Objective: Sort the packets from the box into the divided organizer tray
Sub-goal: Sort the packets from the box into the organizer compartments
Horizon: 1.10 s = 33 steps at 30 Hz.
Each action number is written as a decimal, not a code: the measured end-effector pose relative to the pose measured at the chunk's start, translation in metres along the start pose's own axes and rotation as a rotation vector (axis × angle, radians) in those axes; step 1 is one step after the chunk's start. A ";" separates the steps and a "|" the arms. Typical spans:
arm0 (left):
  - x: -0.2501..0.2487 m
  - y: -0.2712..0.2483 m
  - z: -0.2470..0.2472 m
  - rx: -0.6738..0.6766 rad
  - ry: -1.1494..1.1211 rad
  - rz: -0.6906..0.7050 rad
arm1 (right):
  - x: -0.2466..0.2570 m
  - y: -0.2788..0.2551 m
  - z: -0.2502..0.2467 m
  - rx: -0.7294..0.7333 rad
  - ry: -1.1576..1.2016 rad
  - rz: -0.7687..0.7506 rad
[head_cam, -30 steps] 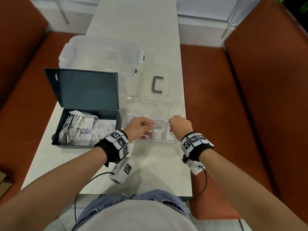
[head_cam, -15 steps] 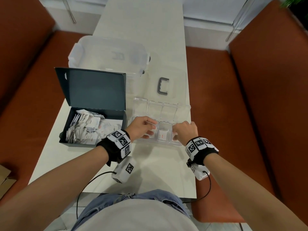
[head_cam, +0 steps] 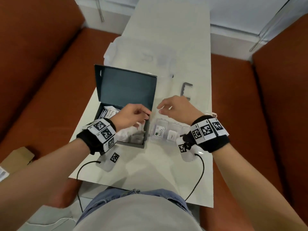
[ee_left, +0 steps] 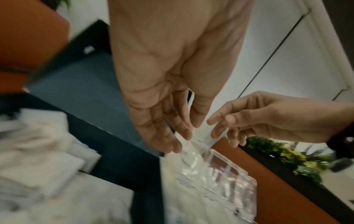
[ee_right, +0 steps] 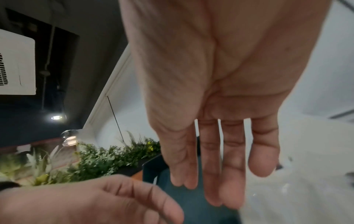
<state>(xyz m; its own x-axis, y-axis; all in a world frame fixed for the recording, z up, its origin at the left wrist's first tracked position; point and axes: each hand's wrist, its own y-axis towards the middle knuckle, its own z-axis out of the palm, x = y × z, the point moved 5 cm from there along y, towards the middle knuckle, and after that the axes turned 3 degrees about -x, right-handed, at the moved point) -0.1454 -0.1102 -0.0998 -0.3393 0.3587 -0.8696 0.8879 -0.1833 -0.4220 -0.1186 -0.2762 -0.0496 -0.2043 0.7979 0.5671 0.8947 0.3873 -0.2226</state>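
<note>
An open dark box [head_cam: 125, 90] with its lid upright holds several white packets [head_cam: 109, 112] on the table's left. To its right lies the clear divided organizer tray [head_cam: 154, 140], with a "Stevia" packet [head_cam: 160, 131] and another white packet [head_cam: 172, 135] in two front compartments. My left hand [head_cam: 146, 114] hovers over the box's right end, fingers relaxed and empty [ee_left: 184, 136]. My right hand [head_cam: 160, 109] hangs above the tray's back part, fingers straight and holding nothing [ee_right: 220, 189]. The tray's rear compartments are hidden under my right hand.
A clear lidded plastic container [head_cam: 150, 54] stands behind the box. A dark C-shaped handle [head_cam: 185, 89] lies on the table [head_cam: 150, 164] behind the tray. Orange benches [head_cam: 233, 114] flank the narrow table. A cardboard box [head_cam: 18, 157] sits low on the left.
Both hands have lifted off the tray's front compartments. The left hand moved left over the box, the right rose above the tray. The head view shifted closer.
</note>
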 end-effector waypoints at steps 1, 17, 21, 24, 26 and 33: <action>0.005 0.000 -0.017 -0.030 0.030 -0.010 | 0.012 0.010 0.011 0.031 0.009 -0.023; 0.086 0.022 -0.077 -0.197 0.928 -0.181 | 0.030 0.093 0.181 0.319 -0.217 0.262; 0.090 0.029 -0.069 -0.139 0.874 -0.179 | 0.043 0.098 0.194 0.264 -0.099 0.275; 0.090 0.031 -0.076 -0.172 0.814 -0.141 | 0.046 0.102 0.192 0.207 -0.027 0.320; 0.091 0.029 -0.083 -0.239 0.795 -0.130 | 0.041 0.105 0.188 0.159 0.029 0.404; 0.094 0.040 -0.080 -0.103 0.740 -0.120 | 0.045 0.107 0.190 0.153 0.116 0.450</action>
<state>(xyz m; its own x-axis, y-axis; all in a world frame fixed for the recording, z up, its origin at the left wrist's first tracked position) -0.1169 -0.0106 -0.1781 -0.1704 0.8984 -0.4047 0.8950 -0.0307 -0.4449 -0.1070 -0.1113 -0.1987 0.2427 0.8481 0.4709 0.8134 0.0866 -0.5752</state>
